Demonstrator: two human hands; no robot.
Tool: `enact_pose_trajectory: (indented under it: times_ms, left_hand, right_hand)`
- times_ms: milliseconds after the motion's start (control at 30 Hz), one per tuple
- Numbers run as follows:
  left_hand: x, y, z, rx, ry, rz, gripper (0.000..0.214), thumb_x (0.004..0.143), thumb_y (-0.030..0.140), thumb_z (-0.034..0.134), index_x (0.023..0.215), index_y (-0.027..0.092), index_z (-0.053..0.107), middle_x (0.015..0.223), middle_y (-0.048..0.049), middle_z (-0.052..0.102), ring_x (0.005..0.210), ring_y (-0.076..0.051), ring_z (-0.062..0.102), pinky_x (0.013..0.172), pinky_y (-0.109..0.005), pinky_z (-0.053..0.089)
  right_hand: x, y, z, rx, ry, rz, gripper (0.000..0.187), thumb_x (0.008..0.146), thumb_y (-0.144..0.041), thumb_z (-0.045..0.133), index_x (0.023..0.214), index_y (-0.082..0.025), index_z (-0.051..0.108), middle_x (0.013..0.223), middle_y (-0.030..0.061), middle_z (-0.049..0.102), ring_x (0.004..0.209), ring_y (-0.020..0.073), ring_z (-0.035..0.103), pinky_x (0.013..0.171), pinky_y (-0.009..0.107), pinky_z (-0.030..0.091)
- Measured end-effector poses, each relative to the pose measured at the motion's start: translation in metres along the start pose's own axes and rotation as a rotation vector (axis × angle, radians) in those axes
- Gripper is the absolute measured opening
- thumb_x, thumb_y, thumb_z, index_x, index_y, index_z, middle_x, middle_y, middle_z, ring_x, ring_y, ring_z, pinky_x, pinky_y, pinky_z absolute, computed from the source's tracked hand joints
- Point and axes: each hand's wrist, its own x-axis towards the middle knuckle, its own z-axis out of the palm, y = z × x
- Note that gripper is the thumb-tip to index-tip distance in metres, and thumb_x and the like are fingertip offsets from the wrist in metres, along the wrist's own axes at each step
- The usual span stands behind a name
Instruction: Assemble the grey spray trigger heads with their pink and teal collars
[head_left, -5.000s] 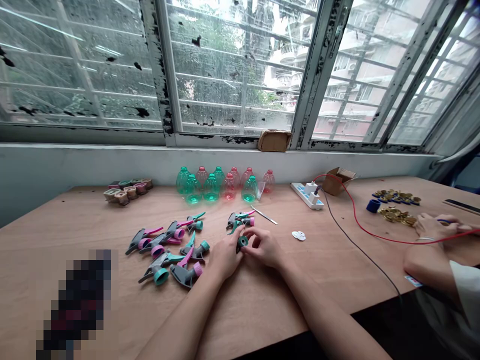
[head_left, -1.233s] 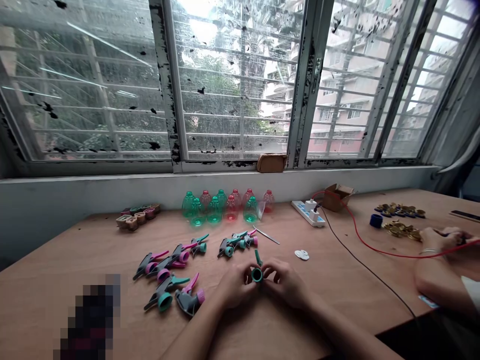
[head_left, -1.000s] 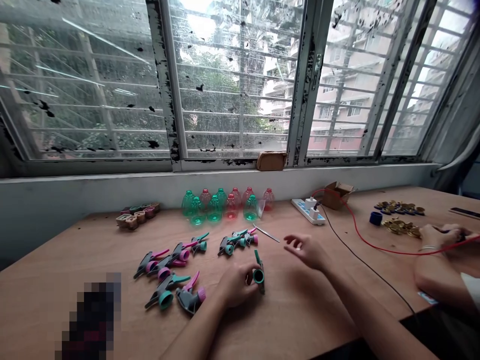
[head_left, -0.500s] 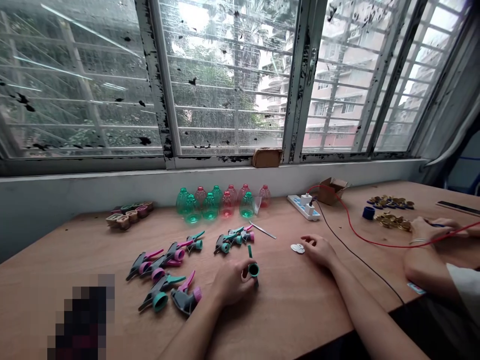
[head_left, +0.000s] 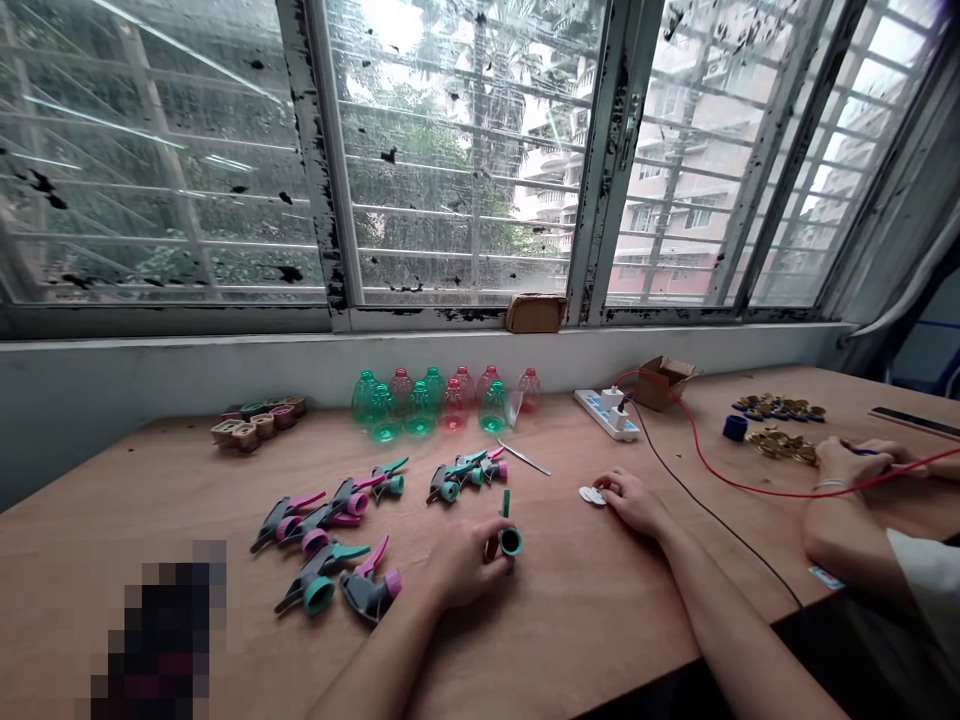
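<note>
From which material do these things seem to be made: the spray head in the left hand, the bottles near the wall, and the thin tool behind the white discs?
Spray head: probably satin moulded plastic; evenly teal collar and trigger.
Bottles: glossy, likely plastic, though glass is possible; transparent green and red walls.
Thin tool: probably bare metal; silvery-grey.

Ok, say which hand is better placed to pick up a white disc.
The right hand, I'd judge: it is right at the white discs. The left hand is farther away and holds a spray trigger head.
</note>
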Motion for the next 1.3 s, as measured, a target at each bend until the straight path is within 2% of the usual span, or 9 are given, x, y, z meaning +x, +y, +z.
enact_pose_trajectory:
  times_ms: [167, 333, 533, 700, 833, 1000, 1100, 1167, 1300]
  left_hand:
    - [0.0, 0.0, 0.0, -0.01, -0.009, 0.003, 0.029, 0.076, 0.024, 0.054, 0.104, 0.025, 0.062, 0.075, 0.0022, 0.062, 0.068, -0.013, 0.053, 0.059, -0.021, 0.033]
    - [0.0, 0.001, 0.0, -0.005, -0.014, 0.009, 0.026, 0.076, 0.023, 0.054, 0.1, 0.024, 0.063, 0.078, 0.001, 0.062, 0.07, -0.013, 0.053, 0.06, -0.021, 0.034]
    - [0.0, -0.001, 0.001, -0.008, -0.007, 0.021, 0.025, 0.078, 0.022, 0.053, 0.1, 0.024, 0.063, 0.079, 0.0011, 0.062, 0.07, -0.013, 0.053, 0.061, -0.021, 0.035]
    - [0.0, 0.0, 0.0, -0.01, -0.011, 0.012, 0.026, 0.078, 0.022, 0.052, 0.102, 0.024, 0.063, 0.08, 0.0008, 0.063, 0.071, -0.013, 0.054, 0.062, -0.021, 0.036]
    - [0.001, 0.0, 0.0, -0.011, -0.02, -0.001, 0.026, 0.078, 0.022, 0.052, 0.101, 0.023, 0.064, 0.078, 0.0005, 0.063, 0.069, -0.013, 0.053, 0.06, -0.021, 0.035]
    - [0.0, -0.003, 0.001, -0.01, -0.012, 0.009, 0.027, 0.077, 0.023, 0.053, 0.102, 0.024, 0.064, 0.081, 0.0006, 0.065, 0.071, -0.013, 0.055, 0.062, -0.021, 0.036]
    - [0.0, -0.004, 0.002, -0.002, -0.017, -0.001, 0.025, 0.078, 0.023, 0.053, 0.101, 0.024, 0.063, 0.079, 0.001, 0.064, 0.069, -0.013, 0.054, 0.06, -0.021, 0.035]
    - [0.0, -0.004, 0.002, 0.0, -0.02, -0.004, 0.025, 0.078, 0.024, 0.053, 0.101, 0.024, 0.063, 0.078, 0.001, 0.064, 0.068, -0.013, 0.054, 0.06, -0.021, 0.035]
    - [-0.001, -0.003, 0.001, 0.009, -0.015, 0.003, 0.025, 0.077, 0.023, 0.053, 0.1, 0.024, 0.063, 0.078, 0.0013, 0.063, 0.068, -0.013, 0.053, 0.06, -0.021, 0.035]
  right_hand:
    - [0.001, 0.003, -0.001, 0.05, -0.004, -0.028, 0.03, 0.081, -0.027, 0.046, 0.099, -0.02, 0.068, 0.104, 0.0073, 0.062, 0.095, 0.0207, 0.058, 0.086, 0.031, 0.042]
    - [0.0, 0.004, -0.002, 0.05, -0.05, -0.091, 0.037, 0.079, -0.02, 0.042, 0.105, -0.021, 0.069, 0.103, 0.0063, 0.061, 0.095, 0.0196, 0.058, 0.086, 0.03, 0.043]
    - [0.0, 0.004, -0.002, 0.039, -0.042, -0.047, 0.032, 0.073, -0.017, 0.047, 0.096, -0.02, 0.069, 0.101, 0.0061, 0.061, 0.091, 0.0193, 0.059, 0.082, 0.029, 0.044]
    - [-0.002, -0.001, -0.005, 0.058, -0.067, -0.084, 0.037, 0.077, -0.018, 0.045, 0.105, -0.023, 0.069, 0.104, 0.0058, 0.059, 0.093, 0.019, 0.058, 0.083, 0.03, 0.043]
    - [-0.001, -0.003, -0.006, 0.057, -0.086, -0.081, 0.033, 0.077, -0.02, 0.046, 0.1, -0.022, 0.07, 0.104, 0.0059, 0.058, 0.09, 0.0187, 0.058, 0.081, 0.03, 0.043]
    - [-0.001, 0.0, -0.002, 0.109, 0.015, -0.064, 0.021, 0.069, -0.02, 0.052, 0.086, -0.018, 0.064, 0.093, 0.0043, 0.061, 0.082, 0.0176, 0.057, 0.074, 0.028, 0.043]
    - [-0.003, 0.001, -0.002, 0.196, 0.008, -0.018, 0.014, 0.071, -0.029, 0.055, 0.078, -0.018, 0.06, 0.071, 0.0001, 0.059, 0.064, 0.0148, 0.053, 0.059, 0.025, 0.04]
    - [-0.005, 0.002, -0.005, 0.271, -0.028, 0.006, 0.019, 0.071, -0.036, 0.057, 0.074, -0.017, 0.06, 0.062, -0.0016, 0.056, 0.058, 0.0136, 0.049, 0.054, 0.024, 0.036]
    - [-0.008, -0.005, -0.018, 0.466, -0.044, 0.016, 0.03, 0.068, -0.046, 0.063, 0.071, -0.016, 0.062, 0.066, -0.0006, 0.058, 0.059, 0.0123, 0.048, 0.054, 0.024, 0.035]
